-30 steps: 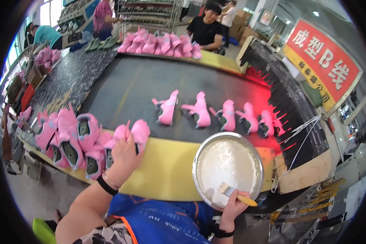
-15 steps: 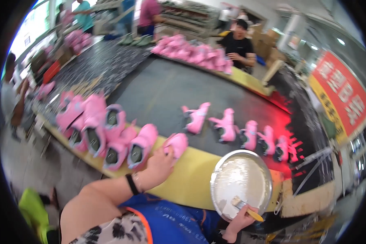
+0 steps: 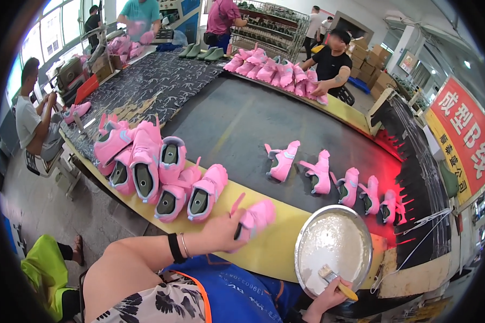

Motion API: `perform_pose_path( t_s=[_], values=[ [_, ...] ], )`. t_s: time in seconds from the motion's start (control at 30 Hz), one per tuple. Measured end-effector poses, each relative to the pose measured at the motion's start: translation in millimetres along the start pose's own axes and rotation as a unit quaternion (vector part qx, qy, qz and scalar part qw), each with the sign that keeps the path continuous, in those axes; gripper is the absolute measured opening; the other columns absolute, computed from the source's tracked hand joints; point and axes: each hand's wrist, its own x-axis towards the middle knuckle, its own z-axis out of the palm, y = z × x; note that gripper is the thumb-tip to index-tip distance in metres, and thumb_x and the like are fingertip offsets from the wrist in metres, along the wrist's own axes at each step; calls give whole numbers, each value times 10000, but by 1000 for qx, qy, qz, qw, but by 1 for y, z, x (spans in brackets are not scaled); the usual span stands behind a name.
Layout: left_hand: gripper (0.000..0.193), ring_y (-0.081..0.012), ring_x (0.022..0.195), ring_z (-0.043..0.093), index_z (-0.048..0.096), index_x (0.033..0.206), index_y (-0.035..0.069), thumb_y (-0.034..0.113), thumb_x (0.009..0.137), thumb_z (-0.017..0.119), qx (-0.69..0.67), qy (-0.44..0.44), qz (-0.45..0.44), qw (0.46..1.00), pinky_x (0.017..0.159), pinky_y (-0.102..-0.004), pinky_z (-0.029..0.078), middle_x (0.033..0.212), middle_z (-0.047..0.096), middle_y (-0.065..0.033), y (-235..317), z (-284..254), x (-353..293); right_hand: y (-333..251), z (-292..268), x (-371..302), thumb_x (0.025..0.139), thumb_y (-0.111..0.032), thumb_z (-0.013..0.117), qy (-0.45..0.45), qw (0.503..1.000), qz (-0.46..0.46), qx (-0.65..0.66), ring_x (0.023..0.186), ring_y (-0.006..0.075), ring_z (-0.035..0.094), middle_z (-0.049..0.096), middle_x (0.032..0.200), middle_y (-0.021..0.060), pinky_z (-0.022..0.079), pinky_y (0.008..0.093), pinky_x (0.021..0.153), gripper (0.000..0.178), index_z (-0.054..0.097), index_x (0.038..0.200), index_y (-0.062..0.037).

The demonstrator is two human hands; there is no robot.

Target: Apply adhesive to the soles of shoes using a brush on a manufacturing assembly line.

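Note:
A pink shoe upper is in my left hand, its toe pointing right and its strap sticking up. The hand and shoe are above the yellow ledge. My right hand grips a paintbrush by its yellow handle, the pale bristles down in a round metal basin of milky white liquid. To the left of my left hand, several pink shoes with dark green insides stand in a cluster on the ledge.
Several pink shoes stand spaced along the dark conveyor belt, leading toward a red-lit opening with a black fringe. Across the belt, a person in black touches heaped pink shoes. Another person sits at far left.
My left hand has lifted the shoe from beside the cluster and moved it right, toward the basin. The brush stays in the basin. The person opposite has reached to the heaped shoes.

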Motion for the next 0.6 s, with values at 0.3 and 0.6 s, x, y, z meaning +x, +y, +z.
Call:
perform_pose_path(
  t_s=[0.3, 0.6],
  values=[
    [973, -420, 1071, 638, 329, 1547, 84, 495, 802, 801, -154, -53, 33, 986, 932, -472, 528, 1211, 580, -287, -17, 14, -2, -24, 4, 2, 915, -72, 693, 30, 994, -47, -98, 757, 317, 585, 620, 802, 185, 493, 445, 729, 182, 608, 854, 77],
    [1081, -451, 884, 676, 317, 1564, 133, 685, 734, 737, 69, -47, 19, 996, 770, -510, 565, 1076, 606, -324, 29, 2, -1, -17, -2, 5, 985, -14, 548, 60, 990, 97, 79, 741, 84, 492, 518, 888, 32, 424, 222, 645, 34, 515, 996, -13]
  ],
)
